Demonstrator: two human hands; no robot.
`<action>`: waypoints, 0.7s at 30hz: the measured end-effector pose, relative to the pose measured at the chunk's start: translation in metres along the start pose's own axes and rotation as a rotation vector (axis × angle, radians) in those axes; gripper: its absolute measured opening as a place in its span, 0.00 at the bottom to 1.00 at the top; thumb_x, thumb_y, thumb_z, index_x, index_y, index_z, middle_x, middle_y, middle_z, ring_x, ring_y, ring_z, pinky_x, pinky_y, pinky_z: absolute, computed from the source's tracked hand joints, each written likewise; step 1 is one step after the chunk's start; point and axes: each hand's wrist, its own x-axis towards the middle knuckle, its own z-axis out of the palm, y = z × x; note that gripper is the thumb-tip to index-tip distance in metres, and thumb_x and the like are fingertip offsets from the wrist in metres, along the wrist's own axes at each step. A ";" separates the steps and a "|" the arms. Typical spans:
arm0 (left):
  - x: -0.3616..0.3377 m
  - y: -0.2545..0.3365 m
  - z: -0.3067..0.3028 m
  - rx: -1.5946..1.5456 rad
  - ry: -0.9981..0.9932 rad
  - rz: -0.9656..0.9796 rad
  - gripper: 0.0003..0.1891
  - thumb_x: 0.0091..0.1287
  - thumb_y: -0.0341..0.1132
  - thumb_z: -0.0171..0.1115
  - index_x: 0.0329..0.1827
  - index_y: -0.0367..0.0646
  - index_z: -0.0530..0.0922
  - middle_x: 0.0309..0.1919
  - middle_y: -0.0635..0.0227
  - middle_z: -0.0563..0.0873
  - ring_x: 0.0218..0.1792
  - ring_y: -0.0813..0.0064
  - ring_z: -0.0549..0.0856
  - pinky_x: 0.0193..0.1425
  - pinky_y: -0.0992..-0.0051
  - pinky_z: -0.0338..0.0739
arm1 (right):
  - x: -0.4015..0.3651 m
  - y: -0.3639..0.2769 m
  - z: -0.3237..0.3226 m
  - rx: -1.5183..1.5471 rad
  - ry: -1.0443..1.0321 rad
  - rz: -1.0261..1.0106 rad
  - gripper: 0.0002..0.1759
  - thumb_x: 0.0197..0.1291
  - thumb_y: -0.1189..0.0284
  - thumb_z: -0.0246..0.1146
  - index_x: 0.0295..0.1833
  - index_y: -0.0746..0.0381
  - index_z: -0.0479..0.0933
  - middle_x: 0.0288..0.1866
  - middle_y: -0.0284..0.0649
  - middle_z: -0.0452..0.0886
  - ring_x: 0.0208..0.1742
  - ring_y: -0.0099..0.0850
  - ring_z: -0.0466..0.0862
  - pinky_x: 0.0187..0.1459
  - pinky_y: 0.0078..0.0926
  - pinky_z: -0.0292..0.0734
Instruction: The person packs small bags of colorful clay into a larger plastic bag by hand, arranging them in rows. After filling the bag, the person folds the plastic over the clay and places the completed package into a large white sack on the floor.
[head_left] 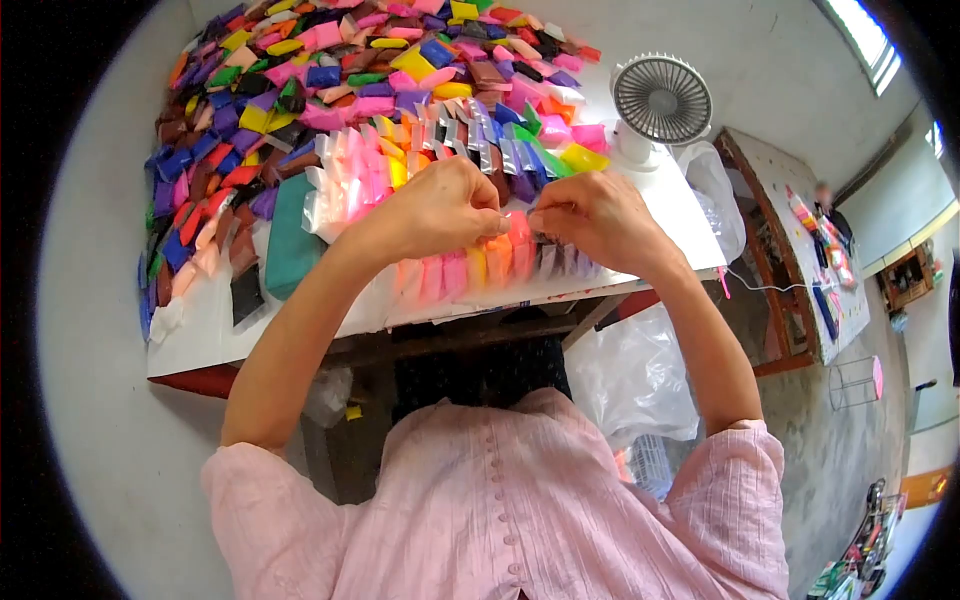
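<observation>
My left hand (445, 208) is closed in a pinch at the left edge of a coral-pink packet (519, 236). At the packet's other upper edge, the fingers of my right hand (603, 215) are pinched together too; their exact hold is partly hidden. This packet stands in a front row of small soft packets (452, 272) in pink, yellow, orange and dark colours, blurred along the table edge. Just behind my hands, more clear-wrapped packets (352, 170) stand in tight rows, pale ones at the left and dark ones farther right.
A large heap of coloured packets (320, 75) covers the back and left of the white table (690, 215). A teal box (290, 235) stands left of the rows, a small fan (662, 100) back right. Plastic bags (640, 375) hang below. Another table (790, 240) is farther right.
</observation>
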 end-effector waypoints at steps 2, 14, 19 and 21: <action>0.003 0.001 -0.001 -0.001 -0.022 -0.033 0.14 0.60 0.36 0.68 0.25 0.31 0.80 0.21 0.65 0.81 0.24 0.75 0.80 0.29 0.71 0.73 | 0.004 0.001 0.002 0.005 -0.027 0.056 0.11 0.56 0.63 0.69 0.35 0.60 0.86 0.29 0.44 0.85 0.35 0.41 0.86 0.39 0.39 0.77; 0.008 0.009 0.014 0.308 0.209 -0.003 0.15 0.53 0.37 0.71 0.24 0.32 0.79 0.20 0.54 0.82 0.25 0.63 0.83 0.31 0.64 0.75 | 0.014 -0.002 0.005 -0.085 -0.049 0.221 0.20 0.48 0.57 0.76 0.29 0.63 0.83 0.27 0.41 0.84 0.31 0.37 0.84 0.35 0.36 0.75; 0.015 0.007 0.018 0.386 0.244 -0.002 0.16 0.52 0.37 0.72 0.27 0.31 0.78 0.24 0.50 0.82 0.29 0.56 0.85 0.34 0.60 0.76 | 0.016 0.001 0.003 -0.103 -0.061 0.267 0.23 0.45 0.54 0.78 0.28 0.63 0.82 0.26 0.41 0.83 0.30 0.38 0.84 0.33 0.37 0.75; 0.015 0.005 0.017 0.368 0.236 0.000 0.16 0.52 0.37 0.71 0.27 0.30 0.78 0.23 0.49 0.82 0.29 0.56 0.85 0.34 0.60 0.76 | 0.017 0.005 0.002 -0.106 -0.060 0.275 0.24 0.44 0.53 0.79 0.28 0.63 0.82 0.26 0.41 0.83 0.30 0.38 0.83 0.33 0.37 0.75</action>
